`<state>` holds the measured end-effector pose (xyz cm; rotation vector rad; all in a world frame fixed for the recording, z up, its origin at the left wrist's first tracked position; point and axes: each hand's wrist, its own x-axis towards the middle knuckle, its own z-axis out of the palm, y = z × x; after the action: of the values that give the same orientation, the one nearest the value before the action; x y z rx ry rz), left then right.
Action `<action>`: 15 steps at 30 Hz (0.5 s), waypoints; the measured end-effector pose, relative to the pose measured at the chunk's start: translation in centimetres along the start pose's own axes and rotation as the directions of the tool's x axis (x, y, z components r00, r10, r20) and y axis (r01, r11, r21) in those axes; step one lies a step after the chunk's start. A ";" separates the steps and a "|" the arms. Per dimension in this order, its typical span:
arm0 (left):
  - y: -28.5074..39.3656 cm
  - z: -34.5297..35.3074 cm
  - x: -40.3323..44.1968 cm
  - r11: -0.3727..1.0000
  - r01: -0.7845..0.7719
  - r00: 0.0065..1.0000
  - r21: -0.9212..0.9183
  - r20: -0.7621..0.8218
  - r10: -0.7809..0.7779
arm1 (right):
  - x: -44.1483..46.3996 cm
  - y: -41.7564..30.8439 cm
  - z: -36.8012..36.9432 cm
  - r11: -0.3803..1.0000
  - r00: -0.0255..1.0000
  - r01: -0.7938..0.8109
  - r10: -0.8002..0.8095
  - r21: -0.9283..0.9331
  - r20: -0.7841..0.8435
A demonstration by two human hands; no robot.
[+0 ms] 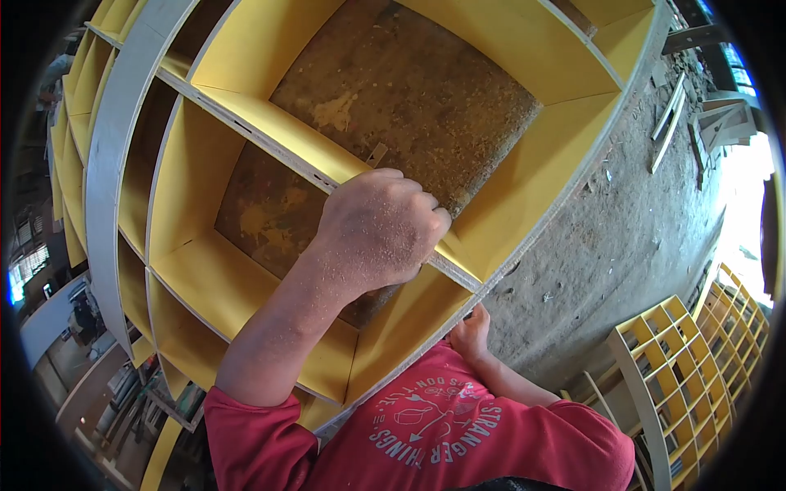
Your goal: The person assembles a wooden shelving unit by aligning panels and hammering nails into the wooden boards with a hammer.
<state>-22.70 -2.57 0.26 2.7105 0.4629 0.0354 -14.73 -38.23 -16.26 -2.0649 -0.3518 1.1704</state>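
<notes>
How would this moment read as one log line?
left hand: fist over yellow divider, palm hidden | right hand: beside yellow frame | dust: left wrist

Readable text stands on your red shirt (pixel 516 450), upside down to you. Pale round print (pixel 426 421), its upper edge as worn: big letters "STRANGER" (pixel 479 431) towards your right, "THINGS" (pixel 401 450) towards your left. Lower edge, smaller: "DON'T LIE" (pixel 427 387), preceding word unclear; neighbouring tiny characters too small to call.
</notes>
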 end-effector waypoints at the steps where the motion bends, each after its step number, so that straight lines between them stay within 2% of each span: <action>1: 0.2 0.0 0.1 1.000 -0.002 1.000 0.009 -0.011 0.002 | -0.2 -0.4 0.1 1.000 1.000 -0.017 0.017 0.003 -0.005; 4: 0.4 -0.5 0.3 0.999 -0.003 1.000 0.032 -0.006 0.004 | -0.1 -1.8 0.1 0.999 0.999 0.042 -0.042 -0.014 -0.029; 6: 0.5 -0.6 0.4 0.998 0.031 0.998 0.056 0.059 -0.035 | -0.3 -2.9 -0.3 0.998 0.997 -0.065 0.064 0.013 0.032; 10: 1.6 -1.6 0.6 0.983 0.138 0.974 0.122 0.164 -0.157 | -0.8 -3.7 -0.7 0.999 0.997 0.009 -0.013 0.050 0.077; 12: 2.5 -2.1 0.5 0.966 0.215 0.952 0.145 0.190 -0.241 | -0.6 -3.1 -1.0 0.992 0.992 0.122 -0.120 -0.036 0.042; 14: 3.3 -3.2 0.6 0.965 0.154 0.961 0.212 0.196 -0.197 | -0.1 -1.4 -1.0 0.977 0.979 0.202 -0.199 -0.075 0.037; 15: 3.8 -3.3 0.0 0.962 0.131 0.962 0.241 0.203 -0.182 | 1.1 0.7 -0.8 0.945 0.948 0.317 -0.317 -0.077 0.016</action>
<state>-21.82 -4.66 4.72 2.8412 0.6462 -0.3847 -13.53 -38.51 -17.14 -1.9809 -0.7142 0.9768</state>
